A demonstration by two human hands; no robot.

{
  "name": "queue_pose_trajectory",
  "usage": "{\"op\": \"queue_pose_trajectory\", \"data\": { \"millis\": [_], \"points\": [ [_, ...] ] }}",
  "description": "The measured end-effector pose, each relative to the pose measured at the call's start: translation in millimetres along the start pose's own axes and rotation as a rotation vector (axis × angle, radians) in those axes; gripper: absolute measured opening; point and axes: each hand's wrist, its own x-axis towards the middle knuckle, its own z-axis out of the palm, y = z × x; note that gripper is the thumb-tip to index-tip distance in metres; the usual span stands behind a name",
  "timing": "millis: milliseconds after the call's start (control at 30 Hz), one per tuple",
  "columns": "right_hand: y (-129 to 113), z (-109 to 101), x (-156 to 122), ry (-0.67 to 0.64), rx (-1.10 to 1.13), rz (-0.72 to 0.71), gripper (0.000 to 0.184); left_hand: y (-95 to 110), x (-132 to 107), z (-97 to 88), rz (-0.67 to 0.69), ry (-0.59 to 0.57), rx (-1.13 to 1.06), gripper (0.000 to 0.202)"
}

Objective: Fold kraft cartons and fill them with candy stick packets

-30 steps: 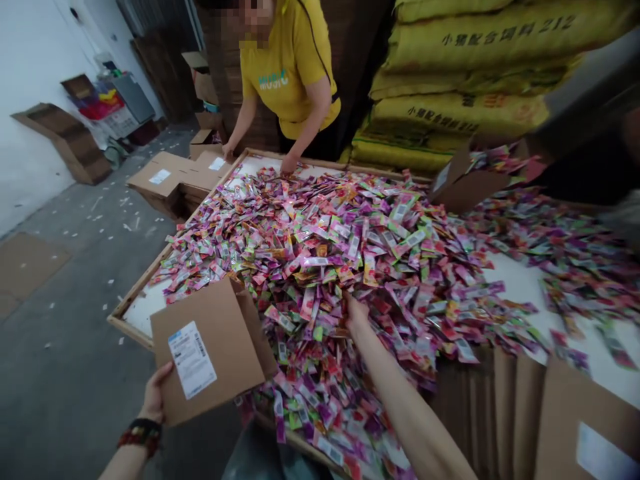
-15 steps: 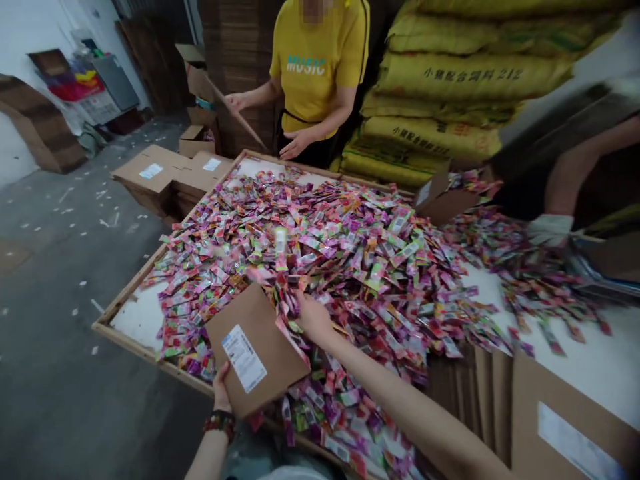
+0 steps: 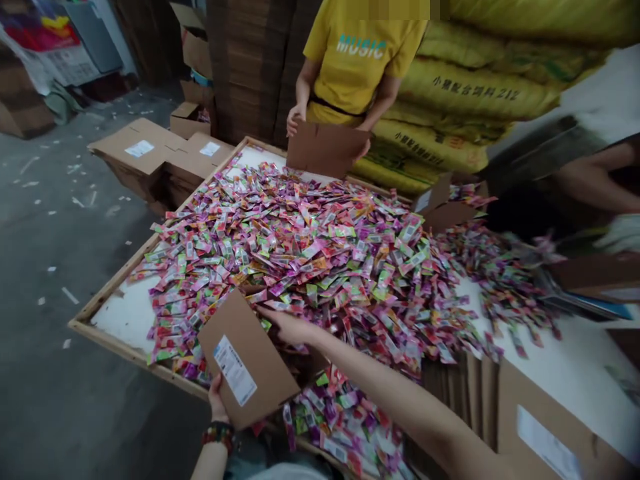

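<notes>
My left hand, with a beaded bracelet at the wrist, grips the lower left edge of a cardboard box. The box is tilted on its side and carries a white label. My right hand is at the box's opening, one finger stretched out along the edge; its other fingers are partly hidden. A bit of green wrapper shows beside that hand. Around and beneath the box lies a large heap of small pink, purple and green snack packets.
A wooden rim borders the white table. Across it, a person in a yellow shirt holds a cardboard piece. Folded cartons stand at lower right. A gloved hand works at right. Yellow sacks are stacked behind.
My right hand has gone from gripping a bunch of packets beside the box to its opening, and the bunch no longer shows. The person opposite has brought the cardboard in front of the body.
</notes>
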Motion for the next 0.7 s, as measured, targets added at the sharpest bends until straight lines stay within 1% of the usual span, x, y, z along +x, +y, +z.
{"op": "queue_pose_trajectory", "data": {
  "millis": [67, 100, 133, 167, 200, 233, 300, 333, 367, 433, 500, 567, 600, 633, 700],
  "points": [
    [16.3, -27.2, 9.1, 0.033, -0.171, 0.078, 0.061, 1.6, -1.5, -8.6, 0.015, -0.013, -0.020, 0.030],
    [28.4, -40.8, 13.0, 0.090, -0.311, 0.129, 0.066, 1.5, -2.7, -12.0, 0.031, -0.027, -0.034, 0.026],
    [42.4, -53.0, 18.1, 0.164, -0.477, 0.164, 0.078, 0.7, -4.3, -14.7, 0.046, -0.056, -0.050, 0.024],
    [57.2, -63.2, 25.8, 0.237, -0.648, 0.161, 0.094, -0.6, -6.1, -16.8, 0.059, -0.098, -0.067, 0.022],
    [71.8, -70.7, 37.2, 0.292, -0.802, 0.113, 0.107, -2.4, -8.0, -18.3, 0.071, -0.152, -0.082, 0.022],
    [85.4, -75.4, 52.9, 0.318, -0.935, 0.022, 0.112, -4.6, -10.0, -19.2, 0.081, -0.209, -0.092, 0.022],
    [106.6, -77.6, 95.3, 0.271, -1.104, -0.181, 0.104, -9.3, -13.9, -19.3, 0.085, -0.306, -0.083, 0.024],
    [113.8, -76.2, 119.5, 0.229, -1.141, -0.241, 0.099, -11.6, -15.7, -18.6, 0.087, -0.347, -0.070, 0.026],
    [118.9, -74.1, 143.6, 0.192, -1.157, -0.261, 0.096, -13.7, -17.2, -17.6, 0.088, -0.382, -0.058, 0.028],
    [124.6, -69.9, 185.0, 0.143, -1.155, -0.216, 0.091, -17.1, -19.6, -14.8, 0.086, -0.443, -0.036, 0.032],
    [126.9, -68.6, 210.2, 0.137, -1.126, -0.152, 0.081, -19.4, -20.4, -11.8, 0.088, -0.484, -0.028, 0.035],
    [126.3, -72.4, 217.0, 0.145, -1.068, -0.101, 0.070, -21.5, -19.2, -8.7, 0.085, -0.473, -0.038, 0.038],
    [124.2, -76.8, 213.9, 0.152, -1.024, -0.073, 0.066, -22.8, -17.7, -6.8, 0.088, -0.434, -0.051, 0.038],
    [120.4, -82.9, 207.1, 0.164, -0.970, -0.048, 0.063, -24.5, -15.6, -4.3, 0.090, -0.364, -0.067, 0.036],
    [106.9, -99.5, 183.6, 0.236, -0.847, -0.014, 0.062, -29.1, -10.0, 3.3, 0.089, -0.145, -0.091, 0.031]
  ]
}}
